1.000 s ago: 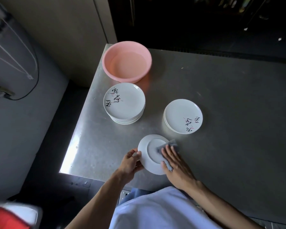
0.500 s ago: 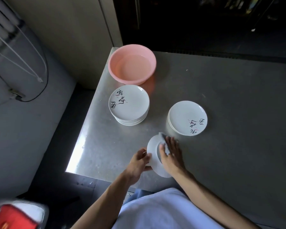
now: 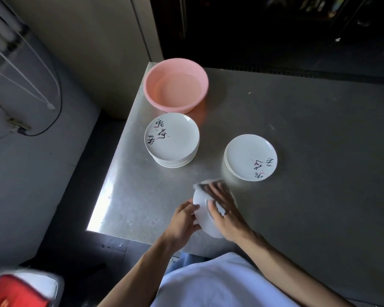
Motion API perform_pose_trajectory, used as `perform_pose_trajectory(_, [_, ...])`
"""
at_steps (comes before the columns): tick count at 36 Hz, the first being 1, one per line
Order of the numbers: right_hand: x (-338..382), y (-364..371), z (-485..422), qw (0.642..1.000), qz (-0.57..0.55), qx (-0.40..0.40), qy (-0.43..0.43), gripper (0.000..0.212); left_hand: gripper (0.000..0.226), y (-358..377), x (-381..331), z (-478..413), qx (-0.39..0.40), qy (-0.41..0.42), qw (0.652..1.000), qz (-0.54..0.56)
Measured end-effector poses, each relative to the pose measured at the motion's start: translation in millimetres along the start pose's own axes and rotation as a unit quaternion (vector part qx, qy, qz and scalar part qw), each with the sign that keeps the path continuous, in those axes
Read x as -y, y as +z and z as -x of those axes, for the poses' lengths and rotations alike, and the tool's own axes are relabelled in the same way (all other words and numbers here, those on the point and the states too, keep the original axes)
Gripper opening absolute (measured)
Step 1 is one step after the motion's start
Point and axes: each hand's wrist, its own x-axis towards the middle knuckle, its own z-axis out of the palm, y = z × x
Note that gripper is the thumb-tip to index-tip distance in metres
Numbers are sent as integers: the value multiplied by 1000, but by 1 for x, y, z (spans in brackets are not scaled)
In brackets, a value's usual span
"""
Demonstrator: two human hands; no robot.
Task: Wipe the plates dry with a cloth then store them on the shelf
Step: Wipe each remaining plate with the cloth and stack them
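**Step in hand:** drying. Storage has not begun, and no shelf is in view.

**Landmark:** the round pink plastic basin [image 3: 150,95] stands at the far left corner of the grey metal tabletop [image 3: 308,151].

**Task items:**
- The small white plate [image 3: 202,222] being worked is well nearer the person than the basin, close to the tabletop's near edge. It is held tilted. The frame is blurred here, so I cannot tell which face is being wiped.
- The grey cloth [image 3: 201,186] lies on this plate, showing at its far rim and between the fingers.
- The taller stack of white plates [image 3: 172,140], painted with black characters, sits just beside the basin on its near side.
- The shorter stack of white plates [image 3: 251,157] is nearer than the basin and off to its right, apart from the taller stack.

**Grip:**
- The left hand [image 3: 183,220] pinches the plate's left rim, fingers curled about the edge.
- The right hand [image 3: 225,210] lies flat with its fingers spread. It presses the cloth against the plate and does not close round it.

**Judgement:**
- The shorter stack appears to be the dried lot and the taller one the plates awaiting the cloth, though this cannot be confirmed. If so, most of the work remains.
- The next move calls for finishing the wipe over rim and centre, then setting the plate squarely on the shorter stack.
- The left grip carries the tilted plate alone, so it should hold firm on the rim, which may be wet.
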Motion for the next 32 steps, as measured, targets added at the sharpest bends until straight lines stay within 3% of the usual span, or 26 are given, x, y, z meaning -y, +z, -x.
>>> perform_pose_trajectory(2, [1,4,8,999,-21,35,-34,50,24,-2,-2,1,10,0,1000,-18])
perform_pose_trajectory(4, [-5,4,9,1000,-4,8,-8,54,26,-5,-3,0,7,-5,1000,-25])
perform_pose_trajectory(7, [-14,-2,-2,983,-10,-39,179,64,28,-7,-5,-1,15,-11,1000,-17])
perform_pose_trajectory(9, [-10,-8,-10,971,-47,-38,230,69,28,-5,-6,1,25,-10,999,-21])
perform_pose_trajectory(10, [-3,-10,-11,978,-49,-34,197,65,27,-4,-7,1,30,-10,999,-26])
perform_pose_trajectory(13, [11,-10,-1,999,5,-9,-37,48,26,-3,-7,2,42,-5,998,-49])
perform_pose_trajectory(15, [3,-2,7,994,29,3,-102,47,25,-4,-6,3,46,2,997,-58])
perform_pose_trajectory(16, [-3,0,7,995,44,-4,-87,48,26,-5,-4,3,48,5,998,-52])
perform_pose_trajectory(18, [-9,-1,4,998,34,-41,35,49,29,-6,0,4,50,10,998,-25])
perform_pose_trajectory(20, [-10,-10,-4,976,-49,-82,197,56,34,-6,4,5,47,10,999,15])
perform_pose_trajectory(22, [-7,-13,-8,954,-101,-83,271,66,36,-6,4,4,32,4,998,54])
perform_pose_trajectory(26, [13,-5,-2,975,-139,-62,164,47,27,-7,-5,1,13,4,1000,28])
perform_pose_trajectory(30, [5,10,5,999,0,-26,-32,48,26,-13,-8,0,32,20,998,-51])
perform_pose_trajectory(32, [-1,10,1,998,49,-31,6,52,29,-15,-7,3,32,14,998,-56])
